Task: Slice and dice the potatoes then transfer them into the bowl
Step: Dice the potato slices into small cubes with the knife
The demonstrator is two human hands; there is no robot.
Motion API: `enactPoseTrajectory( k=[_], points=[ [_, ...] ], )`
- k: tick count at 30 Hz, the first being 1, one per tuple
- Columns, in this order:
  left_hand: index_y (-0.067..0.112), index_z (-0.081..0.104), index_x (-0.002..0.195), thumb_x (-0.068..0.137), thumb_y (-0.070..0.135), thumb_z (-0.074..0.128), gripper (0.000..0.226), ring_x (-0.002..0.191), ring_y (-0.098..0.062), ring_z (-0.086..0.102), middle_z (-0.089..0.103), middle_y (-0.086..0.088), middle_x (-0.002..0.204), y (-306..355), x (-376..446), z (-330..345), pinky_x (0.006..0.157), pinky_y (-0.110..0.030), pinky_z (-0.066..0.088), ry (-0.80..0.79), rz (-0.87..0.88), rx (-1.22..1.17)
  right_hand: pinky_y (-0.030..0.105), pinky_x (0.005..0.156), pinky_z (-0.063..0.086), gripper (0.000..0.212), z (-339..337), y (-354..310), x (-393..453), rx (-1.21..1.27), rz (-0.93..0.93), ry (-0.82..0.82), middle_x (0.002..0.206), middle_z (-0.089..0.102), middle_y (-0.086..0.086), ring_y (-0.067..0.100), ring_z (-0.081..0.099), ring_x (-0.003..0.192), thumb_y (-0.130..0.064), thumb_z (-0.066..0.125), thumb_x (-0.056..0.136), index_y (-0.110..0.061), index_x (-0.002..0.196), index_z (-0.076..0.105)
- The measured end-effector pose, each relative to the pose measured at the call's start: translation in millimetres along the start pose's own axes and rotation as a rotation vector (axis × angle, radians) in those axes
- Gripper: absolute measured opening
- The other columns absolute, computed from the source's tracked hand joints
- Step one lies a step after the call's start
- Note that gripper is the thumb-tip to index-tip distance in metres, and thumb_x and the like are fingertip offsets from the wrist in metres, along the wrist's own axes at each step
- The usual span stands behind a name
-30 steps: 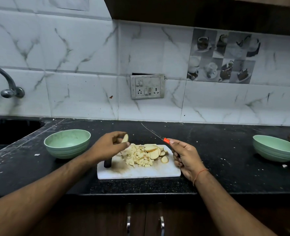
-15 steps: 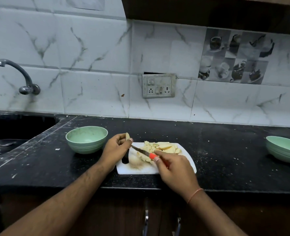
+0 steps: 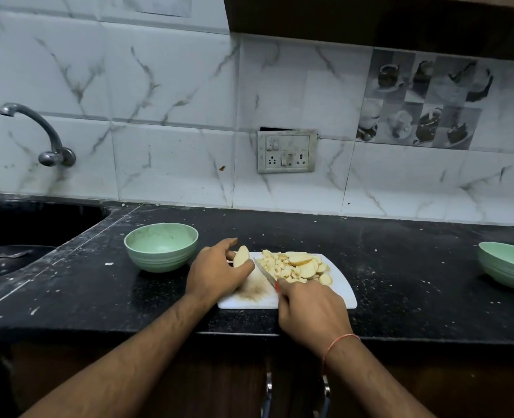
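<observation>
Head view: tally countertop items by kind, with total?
Green bowls: 2, one left of the board, one at the right edge
Cutting board: 1
Knife: 1
Cut potato pile: 1
Held potato slice: 1
Total: 6

A second ago my right hand point(image 3: 311, 309) held the knife point(image 3: 264, 273) raised, its blade pointing up and away past the far edge of the cutting board point(image 3: 344, 289). Now I've lowered it: the blade lies low over the board, angled toward my left hand point(image 3: 218, 271). My left grip has brought the potato slice point(image 3: 241, 256) down from above the board to its near-left part, just beside the blade tip.
</observation>
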State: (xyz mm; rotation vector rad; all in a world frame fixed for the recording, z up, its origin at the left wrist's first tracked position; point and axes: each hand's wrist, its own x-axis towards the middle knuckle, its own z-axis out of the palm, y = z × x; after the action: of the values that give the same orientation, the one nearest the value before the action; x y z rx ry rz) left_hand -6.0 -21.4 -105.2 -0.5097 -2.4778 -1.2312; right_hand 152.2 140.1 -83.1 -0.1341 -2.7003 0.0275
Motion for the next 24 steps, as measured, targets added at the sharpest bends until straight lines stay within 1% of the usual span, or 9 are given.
enactPoseTrajectory(
  k=[3, 6, 7, 9, 12, 15, 17, 20, 24],
  points=[
    [0.032, 0.055, 0.15, 0.073, 0.075, 0.061, 0.089, 0.12, -0.011, 0.061, 0.076, 0.03, 0.097, 1, -1, 1, 0.105, -0.039, 0.05, -0.056, 0.041, 0.164, 0.034, 0.06, 0.04, 0.03, 0, -2, 0, 0.061, 0.0, -0.006, 0.09, 0.071, 0.001, 0.026, 0.066, 0.088, -0.039, 0.04, 0.101, -0.029, 0.12, 0.062],
    [0.033, 0.047, 0.155, 0.074, 0.084, 0.061, 0.097, 0.131, -0.01, 0.055, 0.073, 0.03, 0.119, 3, -1, 1, 0.11, -0.041, 0.045, -0.145, 0.026, 0.202, 0.036, 0.066, 0.049, 0.028, -2, -3, 0, 0.174, 0.041, 0.004, 0.091, 0.071, -0.002, 0.025, 0.065, 0.091, -0.042, 0.042, 0.1, -0.031, 0.115, 0.064],
    [0.035, 0.044, 0.156, 0.074, 0.083, 0.06, 0.097, 0.133, -0.01, 0.052, 0.07, 0.031, 0.124, 2, 0, 1, 0.112, -0.042, 0.043, -0.179, 0.0, 0.18, 0.036, 0.067, 0.051, 0.027, -3, -3, 0, 0.212, 0.06, 0.0, 0.09, 0.071, -0.003, 0.025, 0.065, 0.09, -0.042, 0.043, 0.099, -0.03, 0.112, 0.065],
    [0.04, 0.041, 0.157, 0.073, 0.074, 0.058, 0.092, 0.138, -0.007, 0.047, 0.064, 0.035, 0.129, 2, 3, -1, 0.116, -0.041, 0.035, -0.245, -0.044, 0.133, 0.036, 0.068, 0.052, 0.026, -5, -1, 1, 0.272, 0.09, -0.022, 0.081, 0.069, -0.006, 0.023, 0.064, 0.085, -0.043, 0.045, 0.099, -0.029, 0.105, 0.066],
    [0.05, 0.041, 0.154, 0.068, 0.06, 0.054, 0.087, 0.142, 0.0, 0.041, 0.058, 0.046, 0.122, 1, 7, -2, 0.119, -0.039, 0.027, -0.352, -0.02, 0.141, 0.038, 0.068, 0.054, 0.025, -6, 0, 3, 0.328, 0.118, -0.038, 0.071, 0.064, -0.008, 0.018, 0.062, 0.078, -0.043, 0.047, 0.099, -0.028, 0.102, 0.067],
    [0.055, 0.046, 0.149, 0.065, 0.057, 0.054, 0.084, 0.138, 0.002, 0.045, 0.058, 0.049, 0.117, -3, 11, 0, 0.12, -0.041, 0.029, -0.379, -0.006, 0.137, 0.037, 0.069, 0.055, 0.028, -8, 0, 5, 0.327, 0.134, -0.048, 0.074, 0.067, -0.008, 0.017, 0.063, 0.079, -0.042, 0.047, 0.099, -0.029, 0.11, 0.068],
    [0.054, 0.047, 0.147, 0.066, 0.057, 0.056, 0.082, 0.135, 0.004, 0.048, 0.059, 0.049, 0.116, -6, 11, 1, 0.118, -0.041, 0.03, -0.368, -0.006, 0.12, 0.036, 0.07, 0.055, 0.029, -9, -1, 6, 0.302, 0.136, -0.056, 0.081, 0.07, -0.008, 0.018, 0.064, 0.085, -0.042, 0.046, 0.1, -0.03, 0.114, 0.068],
    [0.052, 0.049, 0.146, 0.066, 0.059, 0.061, 0.081, 0.131, 0.003, 0.05, 0.06, 0.046, 0.115, -7, 11, 2, 0.117, -0.04, 0.031, -0.356, -0.019, 0.101, 0.035, 0.069, 0.053, 0.028, -11, -5, 6, 0.265, 0.137, -0.046, 0.089, 0.071, -0.007, 0.021, 0.064, 0.089, -0.042, 0.045, 0.1, -0.031, 0.112, 0.068],
    [0.044, 0.049, 0.15, 0.063, 0.065, 0.067, 0.091, 0.131, -0.004, 0.051, 0.058, 0.038, 0.12, -10, 17, -5, 0.118, -0.042, 0.037, -0.426, -0.005, 0.1, 0.035, 0.065, 0.05, 0.025, -15, -10, 5, 0.246, 0.123, -0.038, 0.084, 0.069, -0.006, 0.021, 0.062, 0.084, -0.04, 0.045, 0.101, -0.027, 0.104, 0.066]
  ],
)
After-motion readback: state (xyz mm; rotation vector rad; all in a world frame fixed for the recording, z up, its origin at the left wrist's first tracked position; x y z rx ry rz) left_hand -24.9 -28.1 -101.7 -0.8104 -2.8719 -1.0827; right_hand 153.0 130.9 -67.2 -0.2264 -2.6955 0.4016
